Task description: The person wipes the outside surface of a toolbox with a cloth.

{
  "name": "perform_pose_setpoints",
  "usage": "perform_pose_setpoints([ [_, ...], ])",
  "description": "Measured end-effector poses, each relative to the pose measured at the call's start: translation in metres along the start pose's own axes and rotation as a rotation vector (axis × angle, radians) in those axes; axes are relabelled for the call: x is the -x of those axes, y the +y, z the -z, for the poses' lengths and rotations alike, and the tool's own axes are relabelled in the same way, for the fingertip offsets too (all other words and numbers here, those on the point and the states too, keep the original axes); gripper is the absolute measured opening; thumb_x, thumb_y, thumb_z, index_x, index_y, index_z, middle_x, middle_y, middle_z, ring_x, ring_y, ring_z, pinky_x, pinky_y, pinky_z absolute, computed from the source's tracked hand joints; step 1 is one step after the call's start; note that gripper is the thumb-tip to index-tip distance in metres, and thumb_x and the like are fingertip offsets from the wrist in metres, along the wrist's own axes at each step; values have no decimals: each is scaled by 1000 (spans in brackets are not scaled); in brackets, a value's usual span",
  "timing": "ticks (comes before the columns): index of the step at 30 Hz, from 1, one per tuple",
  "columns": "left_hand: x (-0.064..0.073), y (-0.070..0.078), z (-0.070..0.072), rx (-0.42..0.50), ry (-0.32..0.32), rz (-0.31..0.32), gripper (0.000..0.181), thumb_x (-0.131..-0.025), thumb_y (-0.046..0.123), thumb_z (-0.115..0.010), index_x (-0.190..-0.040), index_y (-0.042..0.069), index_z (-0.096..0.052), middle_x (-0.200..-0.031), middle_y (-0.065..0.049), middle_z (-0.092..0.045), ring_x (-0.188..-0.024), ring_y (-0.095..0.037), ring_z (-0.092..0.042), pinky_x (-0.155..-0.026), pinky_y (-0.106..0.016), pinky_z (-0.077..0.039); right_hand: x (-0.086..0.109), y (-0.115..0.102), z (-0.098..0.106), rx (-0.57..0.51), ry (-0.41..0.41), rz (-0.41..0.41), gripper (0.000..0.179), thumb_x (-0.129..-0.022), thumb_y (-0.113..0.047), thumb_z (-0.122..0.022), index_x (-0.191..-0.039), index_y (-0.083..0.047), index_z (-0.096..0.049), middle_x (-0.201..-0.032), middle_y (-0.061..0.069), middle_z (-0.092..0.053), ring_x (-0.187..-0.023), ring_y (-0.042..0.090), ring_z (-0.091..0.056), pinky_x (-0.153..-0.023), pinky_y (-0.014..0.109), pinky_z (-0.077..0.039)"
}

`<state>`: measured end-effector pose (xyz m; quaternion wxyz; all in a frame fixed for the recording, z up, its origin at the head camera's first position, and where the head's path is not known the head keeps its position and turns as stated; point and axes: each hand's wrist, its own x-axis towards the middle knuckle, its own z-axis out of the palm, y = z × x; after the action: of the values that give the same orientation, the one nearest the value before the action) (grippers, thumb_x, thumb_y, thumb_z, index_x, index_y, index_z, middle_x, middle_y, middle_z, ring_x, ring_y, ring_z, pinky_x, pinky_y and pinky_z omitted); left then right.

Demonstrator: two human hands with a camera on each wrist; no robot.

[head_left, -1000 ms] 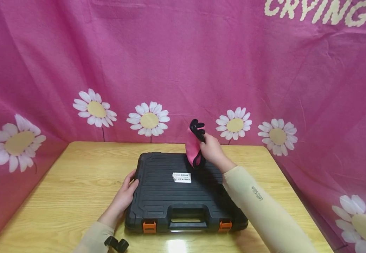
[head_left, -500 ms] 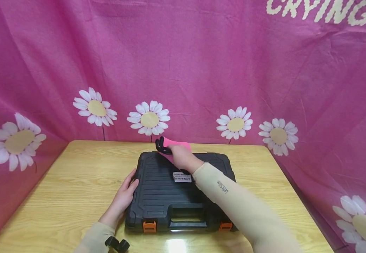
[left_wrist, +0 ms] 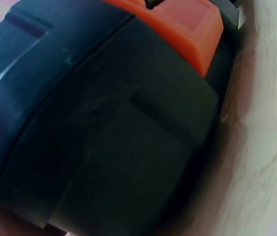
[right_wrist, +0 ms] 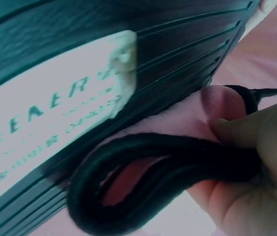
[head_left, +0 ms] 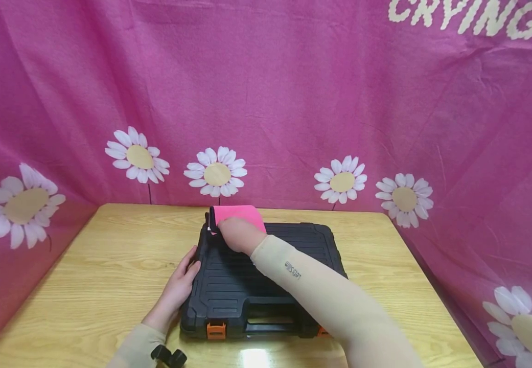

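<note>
A black plastic tool case (head_left: 229, 278) with ridged lid and orange latches (head_left: 216, 330) lies flat on the table. My left hand (head_left: 180, 280) rests against its left side, fingers along the edge. The left wrist view shows the case's dark corner (left_wrist: 109, 108) up close, and that hand's fingers are mostly hidden there. Near the lid's far left corner, my right hand (head_left: 240, 235) grips a folded pink cloth with black edging (head_left: 238, 210). In the right wrist view, thumb and fingers pinch the cloth (right_wrist: 178, 115) against the lid, beside a white label (right_wrist: 65, 108).
The case stands on a light wooden table (head_left: 123, 255). Behind and at both sides hangs a pink curtain (head_left: 270, 102) printed with daisies. The case's handle (head_left: 270, 327) faces the near edge.
My right hand has carried the pink cloth leftward across the lid, from its right half to the far left corner. The left hand and the case have hardly moved.
</note>
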<state>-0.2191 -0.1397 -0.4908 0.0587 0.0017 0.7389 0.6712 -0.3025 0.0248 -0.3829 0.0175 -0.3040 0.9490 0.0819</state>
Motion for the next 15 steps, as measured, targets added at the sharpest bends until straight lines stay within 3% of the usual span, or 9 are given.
perform_pose_setpoints([
  [3,-1,0,-1,7,12,-4,58,-112,18,-39,-164,4,-18,-171,-23,-16,-157,-42,-20,-127,-56,-19,1,-4,1,66,-7,10,18,-104,-14,-58,-113,-10,-73,-104,4,-77,-92,16,-71,-92,26,-57],
  [15,0,-2,-2,17,25,6,58,-113,20,-39,-165,6,-17,-171,-22,-17,-153,-43,-27,-125,-56,-24,30,-20,0,98,-31,73,17,-102,-17,-63,-111,-11,-76,-100,2,-77,-85,15,-68,-91,23,-58],
])
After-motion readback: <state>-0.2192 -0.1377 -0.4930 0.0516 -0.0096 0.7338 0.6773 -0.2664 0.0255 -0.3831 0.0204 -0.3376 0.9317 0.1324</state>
